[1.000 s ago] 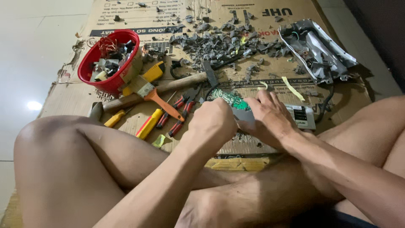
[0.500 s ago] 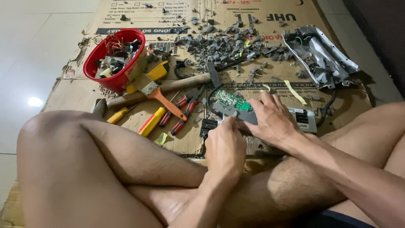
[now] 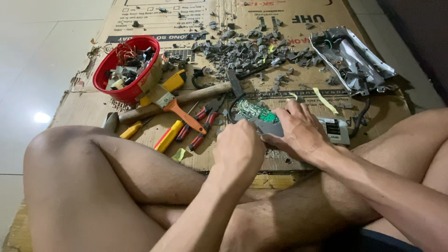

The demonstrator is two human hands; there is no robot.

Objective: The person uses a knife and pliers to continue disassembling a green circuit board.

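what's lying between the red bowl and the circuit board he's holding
In the head view, between the red bowl and the circuit board: a hammer, a paintbrush and red pliers.

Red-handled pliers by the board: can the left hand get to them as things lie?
Probably yes. The pliers lie uncovered on the cardboard, just left of the left hand, which rests at the green circuit board; nothing lies between.

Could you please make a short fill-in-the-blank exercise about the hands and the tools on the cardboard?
1. The right hand rests on a green ____ board.
2. Small parts fill a round bowl whose colour is ____.
3. The paintbrush has a handle of ____ colour.
4. The left hand and the right hand are both on the ____ sheet that covers the floor.

Missing words: circuit; red; orange; cardboard
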